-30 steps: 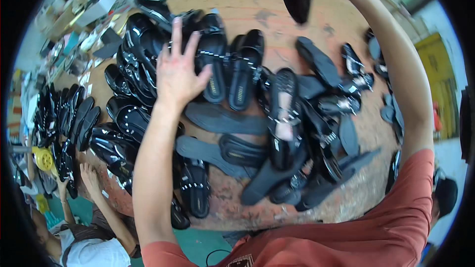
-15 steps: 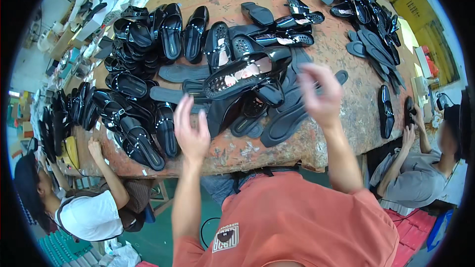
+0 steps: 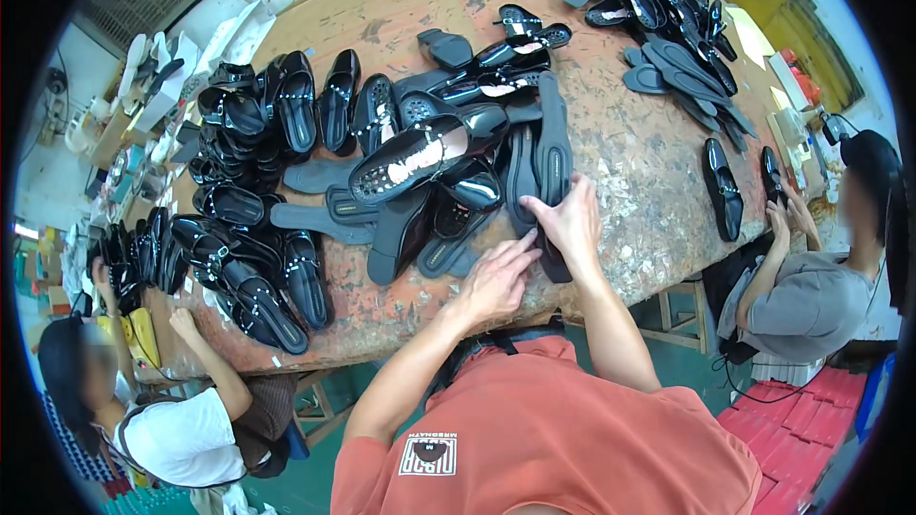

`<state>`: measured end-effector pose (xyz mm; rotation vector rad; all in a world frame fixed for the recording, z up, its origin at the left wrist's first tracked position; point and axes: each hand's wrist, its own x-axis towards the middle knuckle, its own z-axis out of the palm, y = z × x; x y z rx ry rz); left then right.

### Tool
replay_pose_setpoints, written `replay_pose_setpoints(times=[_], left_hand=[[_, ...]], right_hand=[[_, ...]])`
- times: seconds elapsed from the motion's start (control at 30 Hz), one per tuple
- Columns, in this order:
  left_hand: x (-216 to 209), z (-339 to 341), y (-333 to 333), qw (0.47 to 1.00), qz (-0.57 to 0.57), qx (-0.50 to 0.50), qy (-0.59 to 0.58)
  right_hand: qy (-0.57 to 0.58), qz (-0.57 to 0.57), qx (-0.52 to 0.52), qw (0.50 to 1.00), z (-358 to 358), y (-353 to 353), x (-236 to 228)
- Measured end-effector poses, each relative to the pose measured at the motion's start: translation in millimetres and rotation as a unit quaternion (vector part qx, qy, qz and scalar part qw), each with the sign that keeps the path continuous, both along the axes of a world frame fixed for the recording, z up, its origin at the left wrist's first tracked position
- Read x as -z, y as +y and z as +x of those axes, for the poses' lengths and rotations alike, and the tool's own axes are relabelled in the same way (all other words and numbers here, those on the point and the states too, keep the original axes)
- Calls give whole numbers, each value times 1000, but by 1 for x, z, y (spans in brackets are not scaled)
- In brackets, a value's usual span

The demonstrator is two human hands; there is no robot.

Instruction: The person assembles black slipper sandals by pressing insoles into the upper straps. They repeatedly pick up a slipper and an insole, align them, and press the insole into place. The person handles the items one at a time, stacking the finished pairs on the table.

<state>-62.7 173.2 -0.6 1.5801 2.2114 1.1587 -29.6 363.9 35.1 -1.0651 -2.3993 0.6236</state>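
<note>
A bunch of dark insoles (image 3: 553, 138) lies lengthwise in front of me, toes pointing away. My right hand (image 3: 571, 229) is closed on their near part, its thumb across the top and its fingers along the right side. My left hand (image 3: 498, 278) lies against the near end from the left, fingers stretched out and close to the right thumb; its own thumb is hidden. Left of the insoles, a black patent shoe (image 3: 420, 157) with a pale lining rests on top of a heap of similar shoes and loose insoles.
Black studded shoes (image 3: 250, 291) are piled at the left of the worn table (image 3: 649, 200). More shoes and insoles (image 3: 682, 76) lie at the far right. A single shoe (image 3: 723, 191) stands near the right edge. One person (image 3: 176, 420) sits at the left, another (image 3: 811, 277) at the right.
Both hands, raised and apart before, have come down together at the insoles right of the heap. Insoles that lay slanted there are now gathered lengthwise. The view has shifted right.
</note>
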Motion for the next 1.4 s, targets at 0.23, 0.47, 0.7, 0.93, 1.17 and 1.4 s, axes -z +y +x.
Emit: replay_pose_setpoints(times=[0.23,0.47,0.7,0.93,1.17,1.4], left_hand=[[-42,5,20,927,77,-158,-333],[-104,13,74,763,316,-63,-560],[-139,-30,41,842,258,-170,-442],[-161,-62,-1,892,200,-213,-344],[-187,-80,-8,944,131,-284,-109],[-192,-110,-6,923,112,-345,-128]], right_hand=[[121,-178,-69,974,43,44,-8],[197,33,-170,965,58,-18,-82],[272,-110,-250,923,32,-25,-117],[295,-324,-322,839,-11,-31,-112],[288,-265,-309,867,-29,-41,-117],[339,-255,-207,881,-53,-21,-116]])
